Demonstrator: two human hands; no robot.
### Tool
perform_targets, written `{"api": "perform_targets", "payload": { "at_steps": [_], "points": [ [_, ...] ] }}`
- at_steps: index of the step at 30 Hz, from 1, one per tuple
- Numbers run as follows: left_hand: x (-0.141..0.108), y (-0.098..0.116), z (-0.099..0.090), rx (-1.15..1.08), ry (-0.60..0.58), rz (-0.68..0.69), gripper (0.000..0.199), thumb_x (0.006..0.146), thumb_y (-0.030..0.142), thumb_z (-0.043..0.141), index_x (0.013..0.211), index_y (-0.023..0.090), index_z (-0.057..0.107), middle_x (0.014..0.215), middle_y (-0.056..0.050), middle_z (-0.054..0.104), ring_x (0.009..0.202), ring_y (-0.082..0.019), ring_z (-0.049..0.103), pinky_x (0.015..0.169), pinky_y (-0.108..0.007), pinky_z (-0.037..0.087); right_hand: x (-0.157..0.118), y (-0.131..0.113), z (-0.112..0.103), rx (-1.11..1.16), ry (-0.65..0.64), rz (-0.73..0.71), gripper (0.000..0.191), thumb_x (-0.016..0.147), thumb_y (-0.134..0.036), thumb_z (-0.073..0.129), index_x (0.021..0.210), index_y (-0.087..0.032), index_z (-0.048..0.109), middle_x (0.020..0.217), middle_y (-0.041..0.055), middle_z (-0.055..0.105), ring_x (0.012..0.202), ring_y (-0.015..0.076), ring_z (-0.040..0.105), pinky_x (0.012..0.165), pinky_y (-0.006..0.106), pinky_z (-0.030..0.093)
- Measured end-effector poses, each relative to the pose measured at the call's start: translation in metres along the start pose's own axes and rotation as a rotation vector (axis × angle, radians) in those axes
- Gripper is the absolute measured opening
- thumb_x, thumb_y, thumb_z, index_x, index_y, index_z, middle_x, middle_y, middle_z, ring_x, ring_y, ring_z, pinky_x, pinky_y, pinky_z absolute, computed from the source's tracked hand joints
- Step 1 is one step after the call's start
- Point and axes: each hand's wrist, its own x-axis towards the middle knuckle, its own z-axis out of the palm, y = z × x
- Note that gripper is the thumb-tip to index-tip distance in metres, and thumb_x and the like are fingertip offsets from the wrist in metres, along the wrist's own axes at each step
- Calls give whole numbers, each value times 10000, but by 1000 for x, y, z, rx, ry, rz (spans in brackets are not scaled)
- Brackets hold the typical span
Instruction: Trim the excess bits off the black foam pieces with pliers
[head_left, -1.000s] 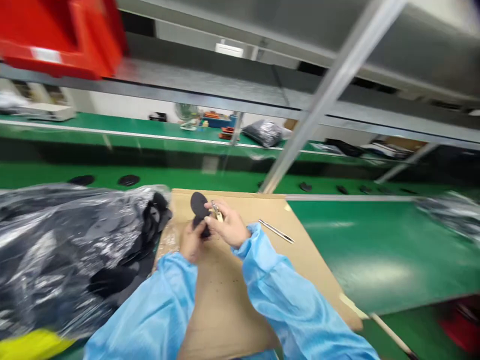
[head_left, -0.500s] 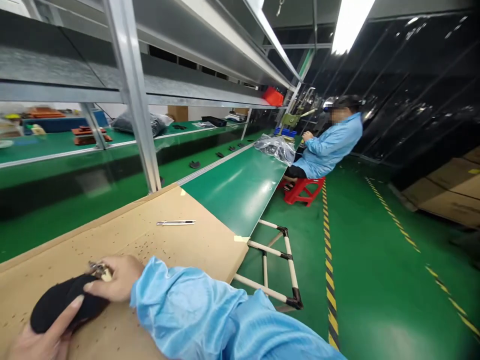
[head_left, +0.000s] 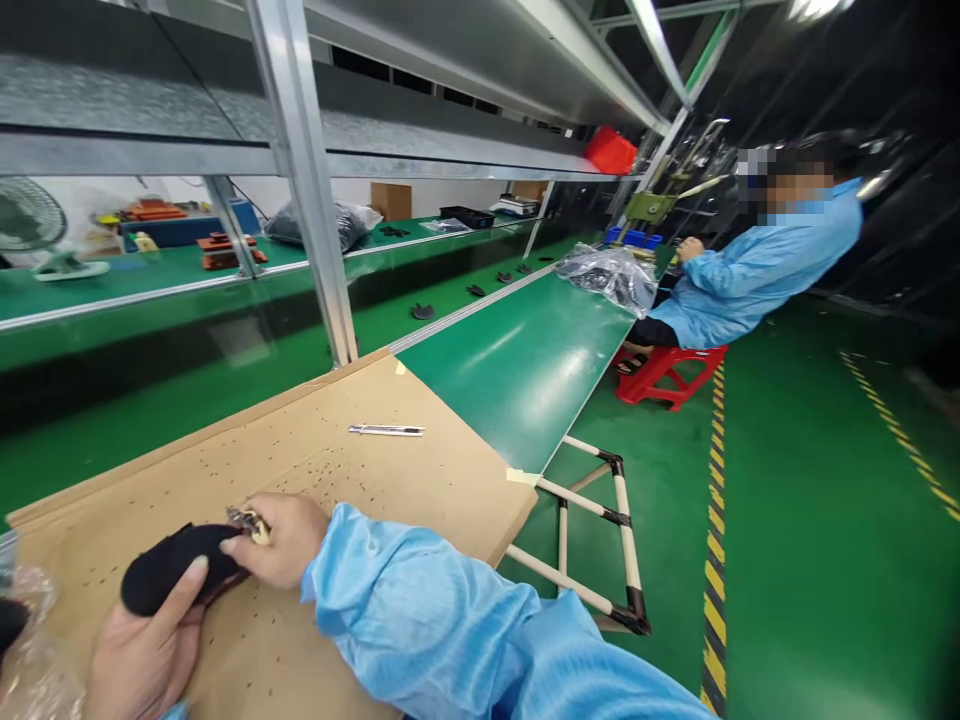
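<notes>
Just now, the left hand (head_left: pixel 154 650) is closed around a black fabric-like piece (head_left: pixel 169 570), its thumb laid across the near face and its other fingers curled in below. The piece's rounded end pokes out beyond the left hand, away from the wearer, while its other end runs across to the right hand (head_left: pixel 289 540), whose thumb tip rests against it. That right hand is mostly curled, gripping a small metal tool with a pale handle (head_left: pixel 259 530); the tool's metal end sits right by the piece's edge, though whether it touches cannot be told. Beneath both hands spreads a cardboard sheet (head_left: pixel 442 490), sprinkled with tiny dark specks around them. A slim cutter knife (head_left: pixel 386 431) lies beyond the right hand and a bit to its right. Crumpled clear plastic (head_left: pixel 45 650) is just left of the left hand. Far off to the right of both hands, a person in blue (head_left: pixel 772 270) sits on a red stool (head_left: pixel 675 375).
</notes>
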Motion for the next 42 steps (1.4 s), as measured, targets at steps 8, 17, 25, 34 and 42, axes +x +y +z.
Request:
{"api": "perform_targets", "payload": {
  "at_steps": [8, 17, 25, 34, 42],
  "points": [
    [-1, -3, 5, -133, 55, -35, 520, 608, 328, 835, 1054, 133, 654, 1101, -97, 664, 1035, -281, 617, 937, -451, 526, 7, 10, 2, 29, 30, -154, 130, 790, -237, 697, 792, -196, 574, 722, -38, 537, 675, 129, 504, 605, 219, 360],
    [2, -3, 7, -192, -32, 35, 373, 661, 314, 801, 940, 100, 675, 1009, -113, 676, 960, -233, 626, 960, -431, 481, 12, 20, 4, 243, 40, -180, 211, 784, -360, 629, 891, -181, 595, 757, 11, 601, 680, 168, 555, 655, 281, 440],
    [4, 0, 3, -365, -32, -50, 379, 503, 168, 877, 812, 131, 661, 957, -72, 697, 933, -203, 642, 936, -386, 473, 10, 17, 1, 116, 144, -436, 116, 810, -281, 641, 793, -204, 557, 767, 18, 583, 718, 179, 543, 686, 314, 436],
    [4, 6, 3, -348, -54, -8, 329, 470, 148, 884, 742, 162, 699, 977, -51, 705, 947, -187, 651, 886, -320, 498, 10, 16, 1, 186, 136, -529, 125, 819, -217, 655, 768, -219, 541, 782, 8, 596, 751, 181, 557, 727, 324, 445],
    [6, 0, -2, -248, -100, 61, 283, 556, 228, 868, 765, 148, 695, 950, -63, 703, 924, -183, 650, 907, -325, 490, 8, 18, 3, 157, 138, -364, 141, 773, -289, 663, 774, -208, 548, 752, 6, 580, 717, 175, 549, 682, 304, 442]
  ]
}}
